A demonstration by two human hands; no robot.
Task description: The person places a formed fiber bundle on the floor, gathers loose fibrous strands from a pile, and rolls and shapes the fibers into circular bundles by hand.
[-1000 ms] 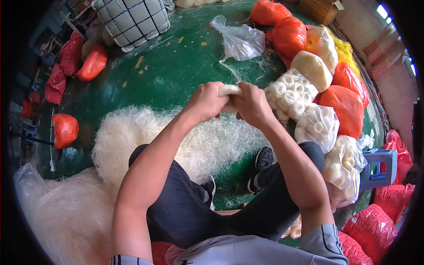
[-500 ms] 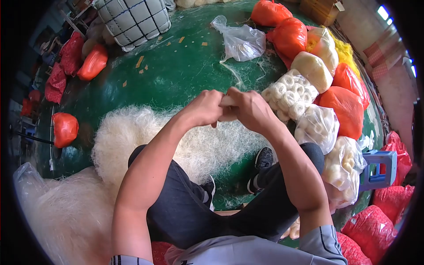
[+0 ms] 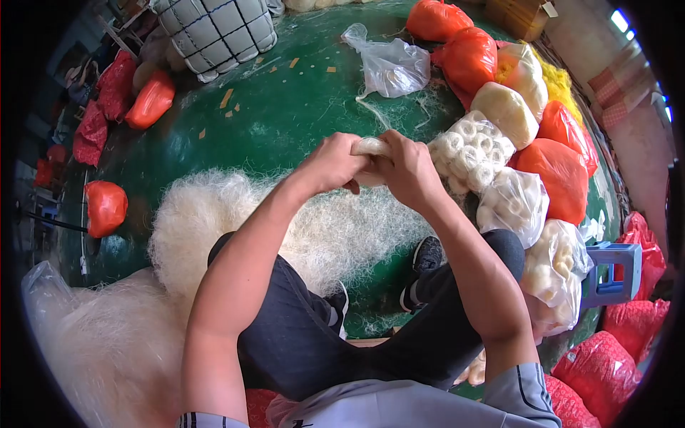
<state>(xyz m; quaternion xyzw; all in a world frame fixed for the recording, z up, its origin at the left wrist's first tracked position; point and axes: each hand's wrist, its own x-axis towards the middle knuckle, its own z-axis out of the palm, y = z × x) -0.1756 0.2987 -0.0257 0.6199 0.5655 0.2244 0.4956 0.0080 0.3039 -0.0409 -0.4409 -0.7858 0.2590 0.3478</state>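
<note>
My left hand [image 3: 332, 165] and my right hand [image 3: 412, 171] meet in front of my knees, both closed on a ring of pale fibre [image 3: 372, 147]. Its thick upper edge shows between the two hands, while the fingers hide much of the rest. Beneath and to the left of my hands, a big loose heap of cream-white fibre [image 3: 207, 221] spreads over the floor. Just right of my right hand stands a clear bag of similar pale rings [image 3: 467, 153].
Several orange bags [image 3: 553, 178] and clear bags of pale goods [image 3: 512, 203] line the right side, with a blue stool [image 3: 612, 274] behind. A translucent bag [image 3: 394, 68] lies ahead on the green floor [image 3: 285, 107]. A corded white bale [image 3: 217, 36] stands far left.
Both hands have turned and shifted slightly. More of the ring's upper edge now shows between them, and the right hand's knuckles have rolled outward.
</note>
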